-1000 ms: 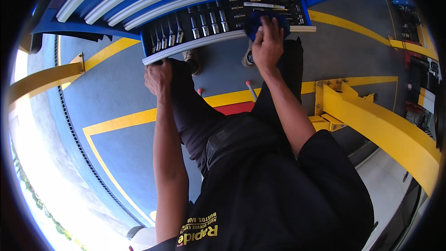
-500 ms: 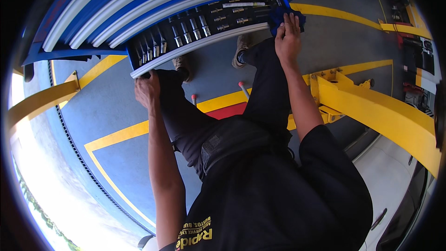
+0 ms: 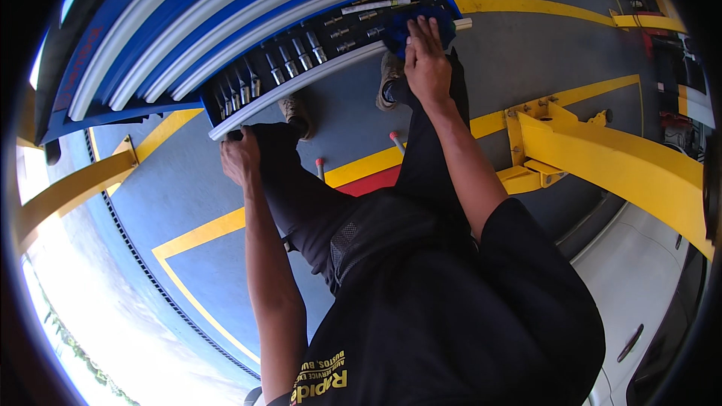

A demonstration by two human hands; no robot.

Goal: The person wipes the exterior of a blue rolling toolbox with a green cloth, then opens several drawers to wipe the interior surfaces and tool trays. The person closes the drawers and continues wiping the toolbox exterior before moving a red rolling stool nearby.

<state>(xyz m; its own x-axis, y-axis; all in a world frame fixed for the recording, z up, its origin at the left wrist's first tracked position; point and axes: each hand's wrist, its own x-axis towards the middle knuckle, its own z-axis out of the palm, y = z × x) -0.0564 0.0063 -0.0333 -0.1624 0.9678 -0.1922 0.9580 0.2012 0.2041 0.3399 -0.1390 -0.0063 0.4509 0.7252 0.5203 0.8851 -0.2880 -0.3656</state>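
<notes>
— Where was the drawer, and how did it lie?

— The open drawer (image 3: 331,49) stuck out from the blue tool cabinet (image 3: 226,22), at the top of the view. Its long axis ran from lower left to upper right, the left end low near the person's left hand, the right end high under the right hand. Its pale front rail (image 3: 301,83) faced the person.

— What lay in it?

— A row of chrome sockets (image 3: 278,68) standing side by side along that same axis, and a slim white tool (image 3: 372,6) near the back, lying lengthwise too.

— And the hands?

— The right hand (image 3: 427,60) lay flat, fingers spread, pressing a blue cloth (image 3: 421,26) onto the drawer's right end. The left hand (image 3: 241,158) was curled at the rail's left corner; whether it truly gripped the rail I couldn't tell.

— Well apart, then?

— Yes, one at each end of the drawer.

— Anything below?

— The person's shoes (image 3: 297,113) on a grey floor (image 3: 188,188) with yellow lines, and a yellow steel frame (image 3: 602,158) to the right.
</notes>
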